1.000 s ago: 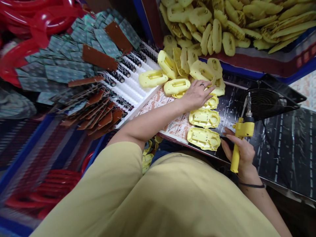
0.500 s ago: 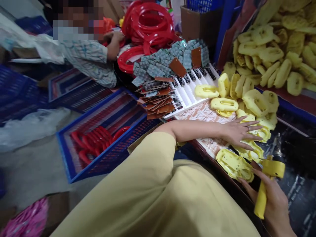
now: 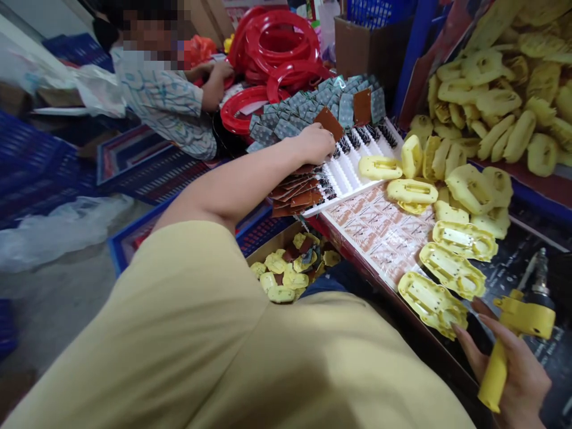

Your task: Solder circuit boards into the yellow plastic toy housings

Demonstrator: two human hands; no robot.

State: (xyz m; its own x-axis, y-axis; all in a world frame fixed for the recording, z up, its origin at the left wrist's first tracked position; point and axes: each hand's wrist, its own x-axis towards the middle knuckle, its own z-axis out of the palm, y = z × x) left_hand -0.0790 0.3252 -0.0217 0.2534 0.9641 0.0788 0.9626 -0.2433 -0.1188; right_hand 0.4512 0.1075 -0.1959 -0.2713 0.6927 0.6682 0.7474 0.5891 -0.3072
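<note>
My left hand point(image 3: 316, 144) reaches over the white ridged tray point(image 3: 353, 170), its fingers curled down among the boards and wires. A brown circuit board point(image 3: 329, 123) stands just behind the knuckles; what the fingertips grip is hidden. In my right hand point(image 3: 521, 363) is a yellow soldering gun point(image 3: 525, 316), its metal tip pointing away from me. The right thumb and fingers also come up against the near end of a yellow plastic shell point(image 3: 431, 305). Two similar open shells, a middle one point(image 3: 452, 269) and a farther one point(image 3: 465, 239), lie beyond it in a row.
More yellow shells point(image 3: 467, 187) cluster behind the row, below a large heap point(image 3: 496, 89). Red rings point(image 3: 281, 44) are stacked at the back, near a seated co-worker point(image 3: 165, 101). A box of yellow pieces point(image 3: 286, 271) sits below the table edge, beside a blue crate point(image 3: 254, 235).
My left hand has left the yellow shells and moved left and away to the boards on the white tray. My right hand, with the soldering gun, sits slightly farther right in view.
</note>
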